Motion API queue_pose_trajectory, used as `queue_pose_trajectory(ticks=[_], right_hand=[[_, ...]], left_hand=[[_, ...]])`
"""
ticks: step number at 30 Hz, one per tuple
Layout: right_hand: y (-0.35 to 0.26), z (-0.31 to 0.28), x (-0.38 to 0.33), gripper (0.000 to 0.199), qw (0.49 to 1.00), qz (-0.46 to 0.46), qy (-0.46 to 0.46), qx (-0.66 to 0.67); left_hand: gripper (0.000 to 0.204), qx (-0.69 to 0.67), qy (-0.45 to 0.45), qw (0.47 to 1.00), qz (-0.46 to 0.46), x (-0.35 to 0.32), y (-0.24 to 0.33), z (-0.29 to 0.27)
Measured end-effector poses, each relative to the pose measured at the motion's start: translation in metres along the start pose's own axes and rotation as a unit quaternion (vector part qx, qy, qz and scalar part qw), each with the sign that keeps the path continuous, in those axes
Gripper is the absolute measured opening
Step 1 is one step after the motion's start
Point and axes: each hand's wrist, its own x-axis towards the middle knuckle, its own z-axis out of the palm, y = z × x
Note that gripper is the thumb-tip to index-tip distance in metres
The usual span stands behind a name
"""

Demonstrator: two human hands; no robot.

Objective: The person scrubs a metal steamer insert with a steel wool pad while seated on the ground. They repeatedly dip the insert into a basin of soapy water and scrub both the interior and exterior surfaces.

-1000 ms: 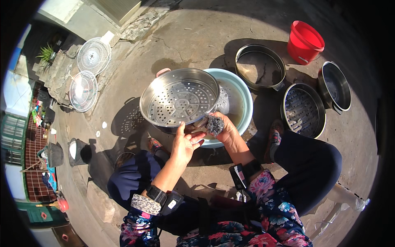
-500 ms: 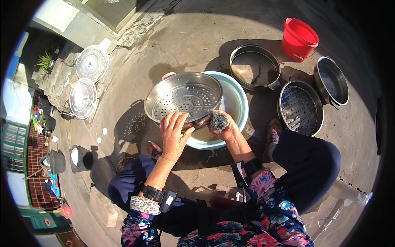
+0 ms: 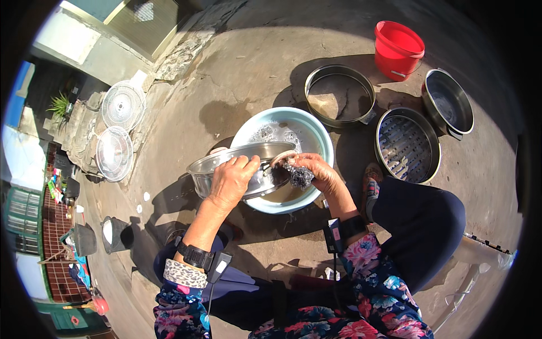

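A shiny steel steamer pot [image 3: 261, 185] is tipped on its side over the near left part of a light-blue basin [image 3: 280, 209]. My left hand [image 3: 228, 182] grips its near rim, fingers over the edge and thumb beside it. In my right hand [image 3: 317, 169] is a grey steel-wool scourer [image 3: 301, 177], pressed close to the pot's brownish side handle [image 3: 281, 159]. Whether the scourer touches the handle cannot be made out. Soapy water [image 3: 293, 137] with white foam shows inside the basin. The pot's perforated bottom is mostly turned out of sight.
Right of the basin stand a steel ring [image 3: 369, 93], a slotted steamer tier [image 3: 436, 152], a deep steel pot [image 3: 468, 116] and a red bucket [image 3: 395, 53]. Two fan grilles [image 3: 116, 153] lean at the left. A dark bucket [image 3: 120, 233] sits at lower left.
The pot has tilted from showing its holed bottom to lying more on its side, and dropped toward me. My left hand moved along with it; the scourer shifted slightly down by the handle.
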Motion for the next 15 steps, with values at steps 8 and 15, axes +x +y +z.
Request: queue_pose_trajectory(ticks=[8,15], right_hand=[[-0.031,-0.001,-0.030,0.011,0.984,-0.043,0.135,-0.107],[-0.023,0.040,-0.053,0.030,0.869,-0.236,0.176,-0.397]], left_hand=[[0.028,0.011,-0.036,0.999,0.004,-0.005,0.019,0.003],[0.027,0.024,-0.044,0.999,0.016,-0.005,0.037,0.020]])
